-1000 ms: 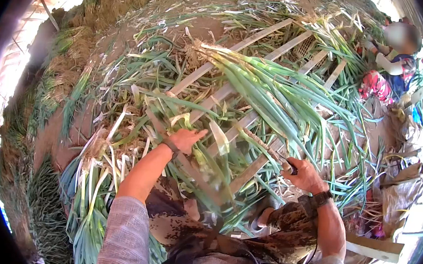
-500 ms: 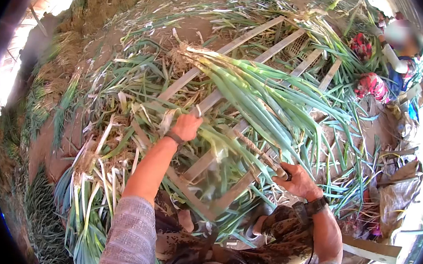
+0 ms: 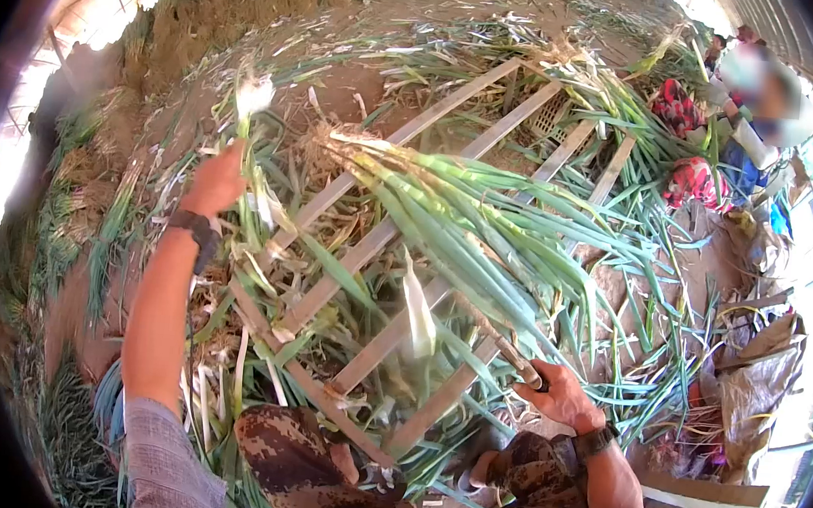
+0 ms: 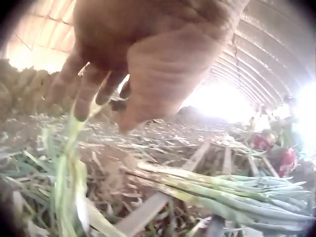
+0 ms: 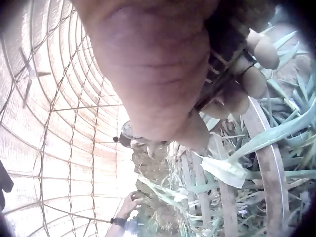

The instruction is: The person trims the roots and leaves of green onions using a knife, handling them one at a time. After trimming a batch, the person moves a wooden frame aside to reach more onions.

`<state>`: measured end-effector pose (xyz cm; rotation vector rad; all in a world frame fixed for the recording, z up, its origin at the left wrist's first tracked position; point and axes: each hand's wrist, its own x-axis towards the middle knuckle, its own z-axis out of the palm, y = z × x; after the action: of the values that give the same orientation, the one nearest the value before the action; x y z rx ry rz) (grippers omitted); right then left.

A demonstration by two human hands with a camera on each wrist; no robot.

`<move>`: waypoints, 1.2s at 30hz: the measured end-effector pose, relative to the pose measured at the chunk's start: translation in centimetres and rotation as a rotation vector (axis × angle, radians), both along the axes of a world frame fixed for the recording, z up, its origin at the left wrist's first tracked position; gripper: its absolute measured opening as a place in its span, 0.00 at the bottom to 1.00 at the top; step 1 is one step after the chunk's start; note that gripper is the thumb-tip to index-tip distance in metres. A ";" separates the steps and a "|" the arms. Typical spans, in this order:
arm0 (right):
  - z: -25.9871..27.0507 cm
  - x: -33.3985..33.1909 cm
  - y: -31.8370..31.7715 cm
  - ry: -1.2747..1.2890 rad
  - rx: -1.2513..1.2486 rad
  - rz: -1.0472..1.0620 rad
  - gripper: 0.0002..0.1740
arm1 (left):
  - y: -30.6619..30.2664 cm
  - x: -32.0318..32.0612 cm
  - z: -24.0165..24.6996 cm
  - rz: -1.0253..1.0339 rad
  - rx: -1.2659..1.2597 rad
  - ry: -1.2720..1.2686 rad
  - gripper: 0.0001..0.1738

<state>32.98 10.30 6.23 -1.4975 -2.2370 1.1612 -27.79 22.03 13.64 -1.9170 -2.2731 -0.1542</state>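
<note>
My left hand [image 3: 214, 182] reaches out over the scraps left of the slatted wooden frame [image 3: 361, 255]. Its fingers hang loosely straight, the thumb apart, in the left wrist view. A strip of stripped leaf [image 4: 74, 173] hangs right at those fingertips. Just beyond the hand is a blurred white-and-green piece of leek [image 3: 252, 99]. My right hand [image 3: 562, 400] grips the dark handle of a long brown rod-like tool [image 3: 502, 346], which points toward the frame. Across the slats lies a bundle of leeks [image 3: 488, 194], roots to the left. A pale leaf strip [image 3: 418, 312] shows above the slats.
Loose leaves and peelings cover the ground around the frame. White-stemmed leeks [image 3: 215, 387] are by my left leg, and stacked leeks [image 3: 56, 217] line the far left. Another person [image 3: 755, 138] sits at the upper right. Brown sheeting [image 3: 749, 391] lies at the right.
My left hand has swung from the leaves over the frame out to the left and away. Its fingers have loosened. My right hand keeps its grip on the tool, and the view has shifted slightly.
</note>
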 end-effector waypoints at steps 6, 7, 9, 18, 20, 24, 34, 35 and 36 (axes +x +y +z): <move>-0.1 0.5 0.8 -0.010 -0.001 -0.021 0.19 | 9.8 17.0 -9.0 -0.387 -0.016 -0.317 0.24; 0.7 0.3 0.8 -0.032 -0.036 0.004 0.19 | 12.0 18.5 -11.5 -0.461 0.048 -0.291 0.28; 0.8 -0.1 0.7 -0.024 -0.101 0.025 0.19 | 15.2 22.3 -12.5 -0.404 -0.181 -0.211 0.35; 2.3 -1.0 2.0 0.185 -0.091 0.168 0.21 | 19.5 24.6 -18.2 -0.409 0.081 -0.269 0.25; 2.0 -0.5 2.0 0.244 -0.035 0.154 0.22 | 18.2 24.4 -18.5 -0.419 0.070 -0.272 0.25; 2.6 0.6 0.9 0.243 -0.032 0.142 0.22 | 12.8 25.4 -18.4 -0.452 0.050 -0.299 0.27; 4.1 2.1 -2.8 0.029 0.030 0.111 0.19 | -7.3 29.9 -17.1 -0.535 -0.039 -0.466 0.31; 4.2 2.2 -3.0 -0.007 0.019 0.084 0.19 | -9.2 30.7 -17.2 -0.523 -0.042 -0.461 0.31; 3.0 2.8 -3.0 0.026 0.043 0.089 0.19 | -11.2 31.9 -17.5 -0.549 0.047 -0.434 0.33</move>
<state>35.74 7.34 9.27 -1.3718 -2.3180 1.1425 4.13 10.82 -3.85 -2.6382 -1.8536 -0.7460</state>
